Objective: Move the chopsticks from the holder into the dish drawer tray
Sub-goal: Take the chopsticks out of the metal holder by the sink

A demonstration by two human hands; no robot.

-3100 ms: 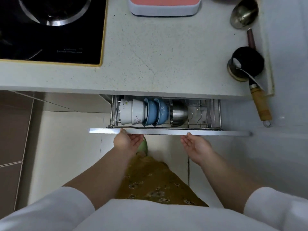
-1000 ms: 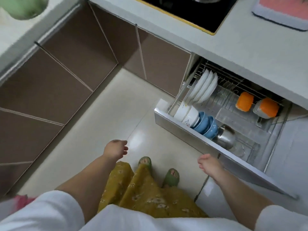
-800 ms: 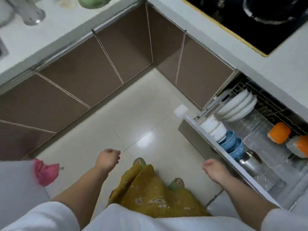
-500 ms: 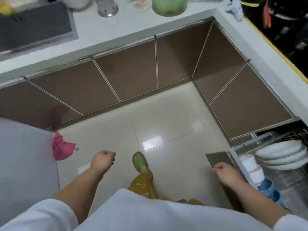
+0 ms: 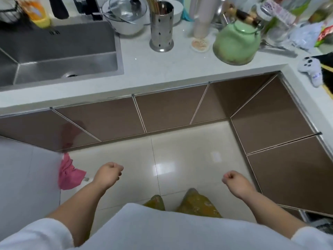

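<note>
Steel sink left; green kettle right on counter; pink cloth near floor.

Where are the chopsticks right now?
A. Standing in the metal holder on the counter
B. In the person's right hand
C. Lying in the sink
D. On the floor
A: the chopsticks stick up out of the holder on the counter, and both fists hang empty.

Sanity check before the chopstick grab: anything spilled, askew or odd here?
Only a pink cloth crumpled on the floor by the left wall. The chopsticks stand in the upright metal holder; no spills visible.
</note>
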